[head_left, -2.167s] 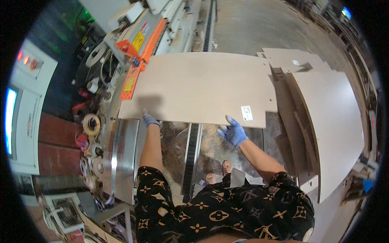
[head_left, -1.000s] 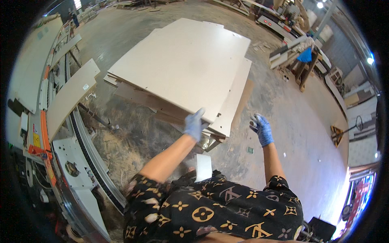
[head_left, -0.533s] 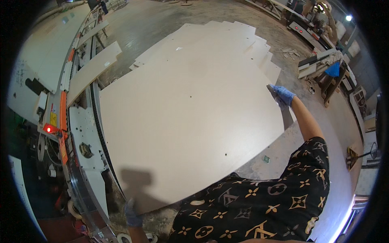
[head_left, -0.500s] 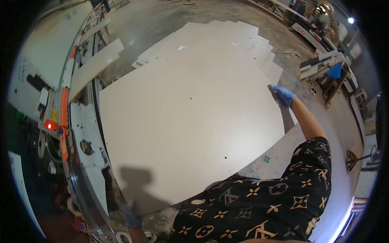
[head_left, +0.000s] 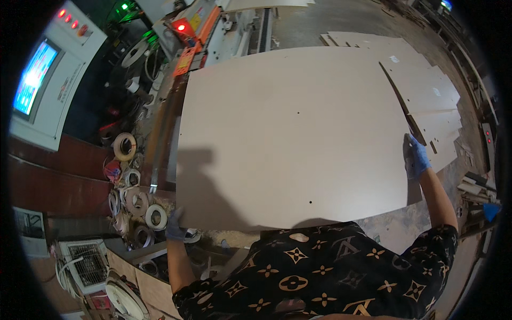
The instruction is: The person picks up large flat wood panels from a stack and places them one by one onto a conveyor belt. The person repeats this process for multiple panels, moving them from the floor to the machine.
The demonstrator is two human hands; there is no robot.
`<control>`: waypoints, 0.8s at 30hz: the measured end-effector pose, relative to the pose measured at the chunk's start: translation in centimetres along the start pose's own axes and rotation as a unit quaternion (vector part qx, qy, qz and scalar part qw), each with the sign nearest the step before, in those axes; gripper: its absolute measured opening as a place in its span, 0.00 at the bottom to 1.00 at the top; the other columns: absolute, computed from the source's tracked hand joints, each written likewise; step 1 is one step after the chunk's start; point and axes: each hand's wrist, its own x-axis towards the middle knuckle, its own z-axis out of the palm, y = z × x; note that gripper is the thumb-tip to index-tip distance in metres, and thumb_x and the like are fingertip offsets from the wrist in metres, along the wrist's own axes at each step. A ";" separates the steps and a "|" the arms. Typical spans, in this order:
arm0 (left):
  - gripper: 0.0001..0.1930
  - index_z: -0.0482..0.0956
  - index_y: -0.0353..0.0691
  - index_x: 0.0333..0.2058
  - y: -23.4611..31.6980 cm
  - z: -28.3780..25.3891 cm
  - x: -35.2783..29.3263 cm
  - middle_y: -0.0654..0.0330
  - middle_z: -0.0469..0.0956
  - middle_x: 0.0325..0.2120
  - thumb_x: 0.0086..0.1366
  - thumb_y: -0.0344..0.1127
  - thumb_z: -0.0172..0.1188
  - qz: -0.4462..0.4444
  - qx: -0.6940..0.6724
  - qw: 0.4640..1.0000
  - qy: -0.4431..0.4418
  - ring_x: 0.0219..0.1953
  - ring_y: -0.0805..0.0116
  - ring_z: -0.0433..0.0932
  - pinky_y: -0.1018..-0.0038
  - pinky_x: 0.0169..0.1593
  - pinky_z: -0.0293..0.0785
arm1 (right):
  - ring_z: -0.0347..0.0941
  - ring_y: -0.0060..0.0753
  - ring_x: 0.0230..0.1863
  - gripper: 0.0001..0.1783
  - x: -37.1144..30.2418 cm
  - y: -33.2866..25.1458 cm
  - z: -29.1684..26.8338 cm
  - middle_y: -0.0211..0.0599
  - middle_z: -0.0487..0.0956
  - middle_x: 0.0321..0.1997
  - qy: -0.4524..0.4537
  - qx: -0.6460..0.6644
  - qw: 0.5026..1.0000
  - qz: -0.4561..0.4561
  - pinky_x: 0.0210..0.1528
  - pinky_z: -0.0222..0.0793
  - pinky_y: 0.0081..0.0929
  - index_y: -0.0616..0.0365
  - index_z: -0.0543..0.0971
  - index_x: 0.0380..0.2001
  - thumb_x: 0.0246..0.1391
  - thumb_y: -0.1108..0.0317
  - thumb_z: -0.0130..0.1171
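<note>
A large pale board (head_left: 277, 154) with a few small dark holes spans the space in front of me. My left hand (head_left: 175, 225), in a bluish glove, grips its near left corner, the fingertips partly hidden. At the right edge my right hand (head_left: 417, 157), gloved in blue, is closed round the board. Behind its right side lies a stack of similar pale panels (head_left: 434, 90); a dark gap shows between the held board and that stack. The board's far left part reaches over the edge of a machine (head_left: 169, 138).
To the left stands a white control cabinet (head_left: 80, 32) with a lit screen (head_left: 34, 77). Several rolls of edging tape (head_left: 156, 216) lie beside the machine. A fan (head_left: 88, 261) sits at the lower left. Offcuts (head_left: 477, 186) are piled at the right.
My view has turned left, bringing the cabinet and tape rolls into sight. The board has come away from the panel stack and swung toward the machine, both hands still on it.
</note>
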 end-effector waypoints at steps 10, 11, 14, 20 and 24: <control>0.19 0.77 0.42 0.46 -0.4 -2.2 1.0 0.61 0.77 0.32 0.64 0.50 0.56 0.021 -0.358 0.921 0.153 0.29 0.69 0.74 0.69 0.31 0.75 | 0.62 0.17 0.11 0.17 0.6 11.8 10.0 0.17 0.71 0.11 -0.065 -0.176 0.977 0.096 0.13 0.56 0.22 0.37 0.74 0.16 0.56 0.47 0.58; 0.19 0.76 0.43 0.46 -1.8 -0.9 0.8 0.61 0.77 0.34 0.64 0.50 0.55 0.060 -0.393 0.909 0.124 0.31 0.68 0.74 0.68 0.33 0.76 | 0.62 0.17 0.11 0.17 0.6 12.8 9.8 0.17 0.71 0.12 -0.097 -0.134 0.977 0.136 0.13 0.56 0.21 0.37 0.73 0.16 0.55 0.48 0.58; 0.21 0.72 0.44 0.52 -6.3 2.7 1.5 0.60 0.75 0.44 0.65 0.48 0.55 0.080 -0.360 0.925 0.090 0.44 0.61 0.74 0.63 0.45 0.76 | 0.61 0.18 0.11 0.18 1.3 16.0 10.8 0.16 0.71 0.13 -0.020 -0.074 0.983 0.167 0.13 0.54 0.20 0.37 0.73 0.15 0.55 0.48 0.60; 0.27 0.66 0.44 0.58 -10.6 6.4 8.8 0.56 0.69 0.54 0.63 0.46 0.58 0.082 -0.228 0.962 0.126 0.52 0.57 0.71 0.55 0.53 0.71 | 0.72 0.30 0.26 0.13 2.0 18.7 14.5 0.28 0.77 0.25 -0.061 -0.056 0.962 0.260 0.31 0.69 0.32 0.48 0.77 0.28 0.58 0.53 0.58; 0.29 0.65 0.42 0.59 -9.5 9.4 14.4 0.54 0.68 0.56 0.63 0.48 0.58 0.060 -0.293 0.934 0.194 0.55 0.55 0.69 0.54 0.55 0.69 | 0.72 0.28 0.26 0.12 3.1 18.4 17.0 0.27 0.78 0.26 -0.090 -0.103 0.959 0.248 0.33 0.69 0.30 0.49 0.78 0.28 0.59 0.55 0.57</control>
